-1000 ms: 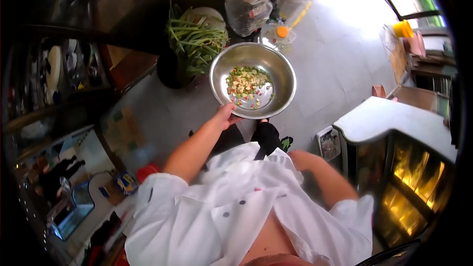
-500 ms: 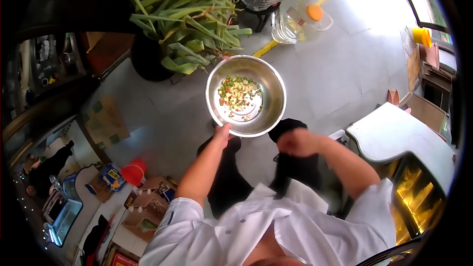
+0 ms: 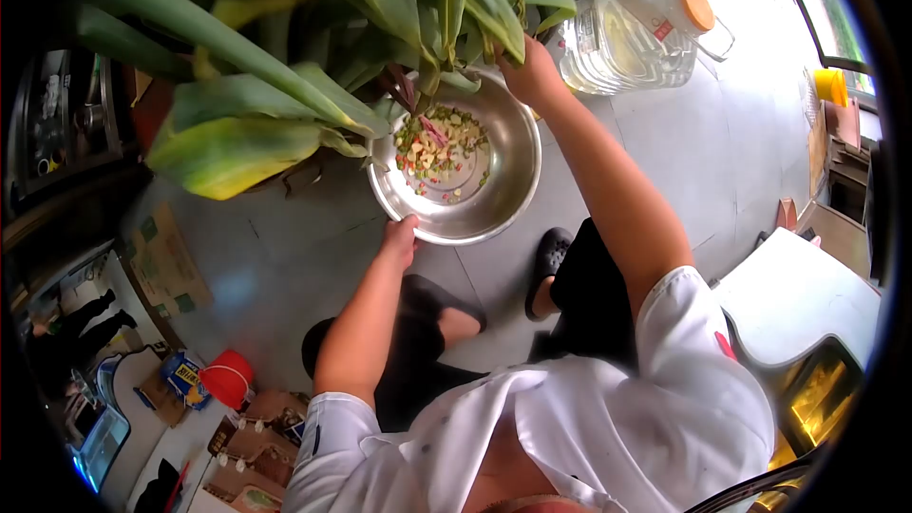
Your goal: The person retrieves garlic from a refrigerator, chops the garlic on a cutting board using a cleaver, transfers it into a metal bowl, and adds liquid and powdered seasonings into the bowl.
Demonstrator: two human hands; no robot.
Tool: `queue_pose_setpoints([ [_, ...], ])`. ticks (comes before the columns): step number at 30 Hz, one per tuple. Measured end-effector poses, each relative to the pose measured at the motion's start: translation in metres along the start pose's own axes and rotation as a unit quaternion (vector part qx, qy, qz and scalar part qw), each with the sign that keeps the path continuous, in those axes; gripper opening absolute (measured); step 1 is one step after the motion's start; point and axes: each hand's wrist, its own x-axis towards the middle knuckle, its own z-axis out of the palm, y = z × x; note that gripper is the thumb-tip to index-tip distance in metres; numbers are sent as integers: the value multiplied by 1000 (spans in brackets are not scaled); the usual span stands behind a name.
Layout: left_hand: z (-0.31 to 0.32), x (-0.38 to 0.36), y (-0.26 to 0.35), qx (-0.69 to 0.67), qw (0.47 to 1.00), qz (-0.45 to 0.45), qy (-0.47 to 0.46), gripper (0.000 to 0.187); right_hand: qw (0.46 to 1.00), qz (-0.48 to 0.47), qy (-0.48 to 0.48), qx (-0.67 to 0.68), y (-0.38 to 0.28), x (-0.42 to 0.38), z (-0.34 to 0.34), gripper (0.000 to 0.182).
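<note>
My left hand (image 3: 401,242) grips the near rim of a steel bowl (image 3: 508,190), its fingers closed on the metal. Chopped green, red and pale pieces (image 3: 439,147) lie in the bowl. Long green leafy stalks (image 3: 256,57) hang over the bowl's far left side and hide part of its rim. My right hand (image 3: 532,71) reaches to the leaves just beyond the bowl's far right edge. Its fingers are mostly hidden among the leaves, so what they hold cannot be made out.
A large clear plastic jug (image 3: 627,43) with an orange cap stands right of the leaves. A white table (image 3: 803,294) is at the right. At the lower left are a red bucket (image 3: 226,378) and cardboard boxes (image 3: 261,456). Flattened cardboard (image 3: 166,261) lies on the floor.
The leafy stalks and jug appear larger and closer. My right hand has moved from near my leg up and forward to the leaves. The bowl, still in my left hand, is now partly under the leaves.
</note>
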Motion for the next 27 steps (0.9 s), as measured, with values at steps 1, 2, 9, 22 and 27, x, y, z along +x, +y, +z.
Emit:
queue_pose_setpoints([
  [1, 1, 11, 5, 6, 1000, 18, -7, 69, 997, -24, 41, 60, 3, 4, 8, 21],
  [2, 5, 20, 10, 9, 999, 32, -3, 66, 996, -70, 32, 46, 13, 12, 14, 24],
  [9, 51, 40, 37, -26, 993, 111, 13, 35, 988, -147, 51, 7, 50, 65, 68, 35],
  [22, 66, 64, 36, -95, 979, 181, 4, 36, 990, -127, 25, -55, 3, 75, 24, 17],
  [27, 56, 73, 46, -42, 986, 162, 5, 32, 968, -125, -2, -219, 17, 92, 37, 22],
])
